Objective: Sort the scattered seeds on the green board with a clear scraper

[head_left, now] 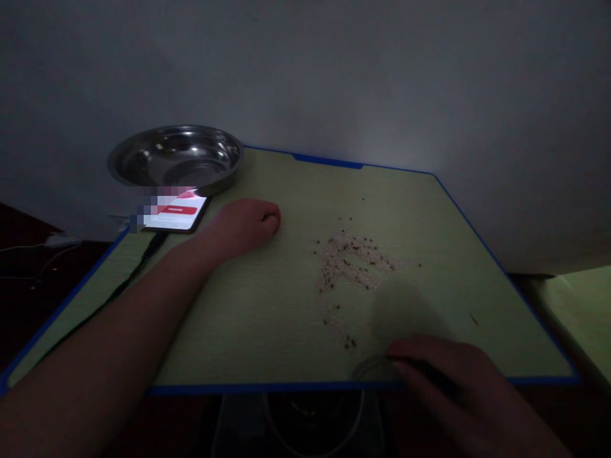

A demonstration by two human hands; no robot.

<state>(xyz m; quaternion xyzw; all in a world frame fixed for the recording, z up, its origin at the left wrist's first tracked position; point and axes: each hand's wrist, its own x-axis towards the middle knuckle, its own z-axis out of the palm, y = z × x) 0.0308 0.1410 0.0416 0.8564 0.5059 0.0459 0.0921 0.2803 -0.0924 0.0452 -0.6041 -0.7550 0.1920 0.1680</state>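
A loose patch of small pale grains (351, 257), mixed with dark bean-like bits, lies spread on the pale table top (267, 318). My left hand (245, 226) rests to the left of the grains, its fingers curled into a fist, with nothing seen in it. Near the front edge, my right hand (458, 378) pinches a dark utensil with a thin, rounded end (375, 367). Its kind is hard to make out in the dim light, and my fingers cover part of it. The rounded end is close to the table's blue rim, apart from the main patch.
At the back left stands a shiny metal basin (176, 156). A lit phone (174, 213) lies before it, with a dark cable (128, 277) running forward. Below the front edge is a dark round vessel (312, 416). A wall (334, 83) rises behind the table.
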